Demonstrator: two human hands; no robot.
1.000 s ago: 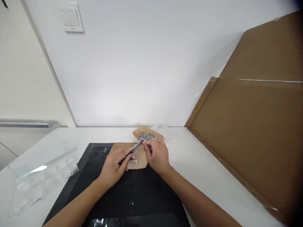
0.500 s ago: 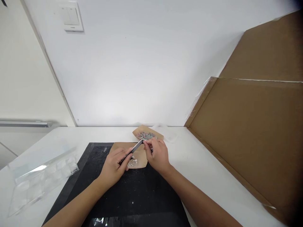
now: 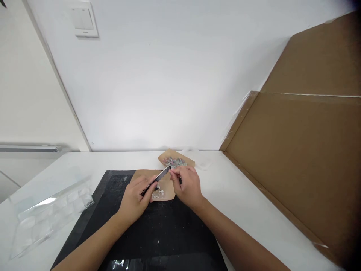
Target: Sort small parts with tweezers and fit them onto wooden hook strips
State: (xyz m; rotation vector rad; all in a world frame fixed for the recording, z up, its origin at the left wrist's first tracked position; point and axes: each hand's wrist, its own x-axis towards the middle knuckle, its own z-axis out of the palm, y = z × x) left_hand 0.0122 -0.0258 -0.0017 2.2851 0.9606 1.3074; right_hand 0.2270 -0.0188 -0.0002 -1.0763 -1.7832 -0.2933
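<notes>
In the head view, very little had changed over the last second. The left hand [image 3: 138, 194] and the right hand [image 3: 188, 186] stayed over the same spot, and the narrow black strip [image 3: 163, 174] between them kept its slant, with only a faint shift at its upper end. That near-stillness suggested close finger work at the strip's tip, with the left hand serving as a steady holder.

The left hand gripped the strip firmly, thumb on the near side and fingers on the far side; the strip rose out of this hold toward the upper right, its pale edge showing. Its free end lay at the right hand's thumb and index finger, which were drawn close together there. Whether they pinched the tip, held some tiny piece against it or merely rested on it could not be told.

The strip was above a kraft paper tray [image 3: 168, 192], which held small white pieces [image 3: 160, 192] and stood on a black mat [image 3: 158, 233]. Just behind the right hand, a second paper tray [image 3: 170, 153] held a heap of greyish and pinkish bits [image 3: 175, 162]. A clear plastic compartment box [image 3: 53, 210] lay well to the left, apart from both hands.
</notes>
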